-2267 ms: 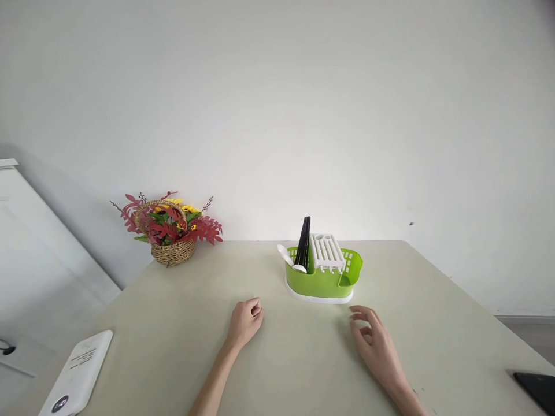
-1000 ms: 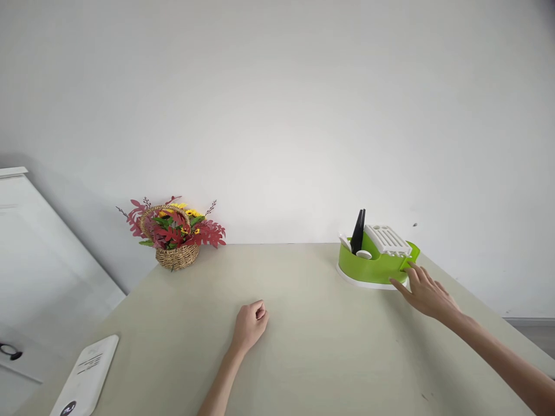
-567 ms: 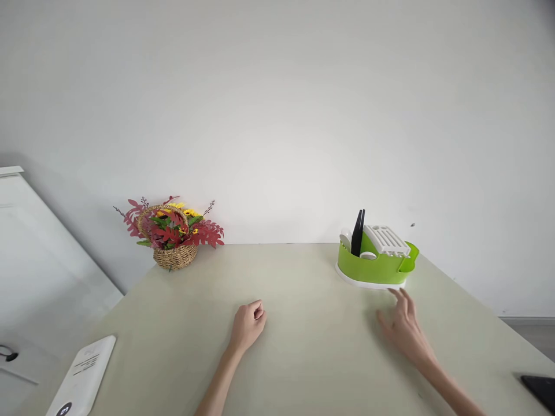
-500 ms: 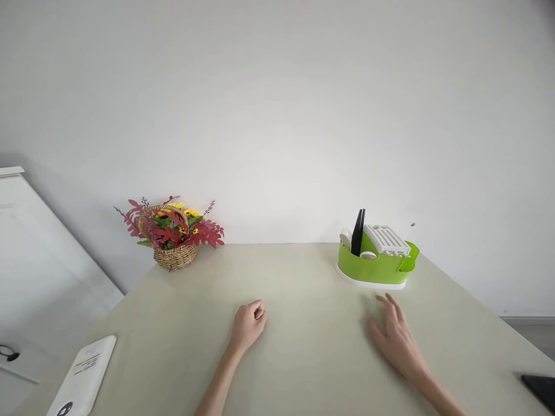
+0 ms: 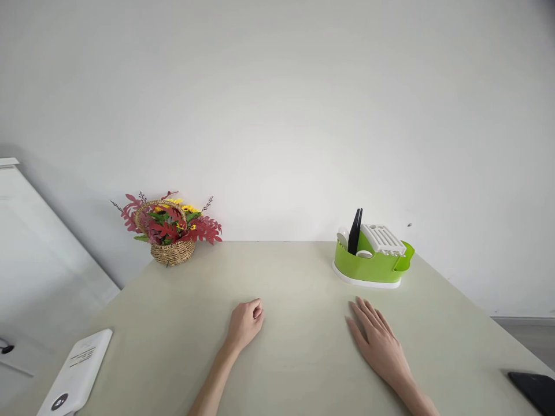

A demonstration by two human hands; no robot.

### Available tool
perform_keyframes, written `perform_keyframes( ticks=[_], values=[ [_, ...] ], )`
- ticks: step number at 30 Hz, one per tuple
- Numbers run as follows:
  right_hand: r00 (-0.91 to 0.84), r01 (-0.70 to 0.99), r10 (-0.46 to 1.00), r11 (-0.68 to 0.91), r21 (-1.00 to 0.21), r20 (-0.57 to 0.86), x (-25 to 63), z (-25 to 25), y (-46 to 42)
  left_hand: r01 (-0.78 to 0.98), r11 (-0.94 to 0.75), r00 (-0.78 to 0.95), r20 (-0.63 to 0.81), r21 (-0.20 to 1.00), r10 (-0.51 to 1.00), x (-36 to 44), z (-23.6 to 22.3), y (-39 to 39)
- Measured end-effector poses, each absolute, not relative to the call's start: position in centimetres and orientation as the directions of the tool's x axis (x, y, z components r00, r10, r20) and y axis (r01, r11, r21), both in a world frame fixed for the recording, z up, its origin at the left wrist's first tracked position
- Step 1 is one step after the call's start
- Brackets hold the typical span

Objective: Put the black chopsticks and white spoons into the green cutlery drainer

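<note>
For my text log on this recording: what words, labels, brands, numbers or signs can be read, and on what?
None can be read with certainty.
White device: several dark printed lines, too small to read.
Round dark display on it: a pale mark, too blurred to make out.
Green holder, woven basket, black device: no lettering visible.

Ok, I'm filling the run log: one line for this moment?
left hand: curled | right hand: open, palm down | green caddy: on table, beyond right hand
</note>
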State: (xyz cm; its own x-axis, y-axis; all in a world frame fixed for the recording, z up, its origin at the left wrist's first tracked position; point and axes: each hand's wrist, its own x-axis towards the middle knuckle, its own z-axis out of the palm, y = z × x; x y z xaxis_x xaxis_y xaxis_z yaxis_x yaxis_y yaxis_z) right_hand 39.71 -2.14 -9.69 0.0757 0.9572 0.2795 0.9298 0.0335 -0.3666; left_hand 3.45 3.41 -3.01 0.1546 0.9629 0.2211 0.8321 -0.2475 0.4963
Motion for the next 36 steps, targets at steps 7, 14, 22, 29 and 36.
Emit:
perform_keyframes(
  ticks=[7,14,22,29,36],
  values=[
    [0.085,0.902,0.961,0.038,-0.43,0.264,39.89,-9.29,-2.18,0.839,-0.247,0.159,0.217,0.485,0.963,3.47,-2.92,3.38],
    [0.079,0.895,0.961,0.049,-0.443,0.265,40.13,-9.38,-2.21,0.843,-0.237,0.149,0.214,0.483,0.965,3.57,-3.06,3.43],
    [0.083,0.886,0.961,0.05,-0.46,0.265,40.16,-9.34,-2.17,0.84,-0.233,0.148,0.206,0.491,0.967,3.64,-2.81,3.26],
    [0.079,0.873,0.953,0.075,-0.481,0.292,40.16,-9.31,-2.31,0.84,-0.23,0.145,0.205,0.491,0.968,3.65,-2.8,3.27],
    [0.071,0.872,0.952,0.086,-0.482,0.297,40.25,-9.4,-2.23,0.839,-0.238,0.154,0.207,0.488,0.966,3.62,-2.87,3.26]
  ],
)
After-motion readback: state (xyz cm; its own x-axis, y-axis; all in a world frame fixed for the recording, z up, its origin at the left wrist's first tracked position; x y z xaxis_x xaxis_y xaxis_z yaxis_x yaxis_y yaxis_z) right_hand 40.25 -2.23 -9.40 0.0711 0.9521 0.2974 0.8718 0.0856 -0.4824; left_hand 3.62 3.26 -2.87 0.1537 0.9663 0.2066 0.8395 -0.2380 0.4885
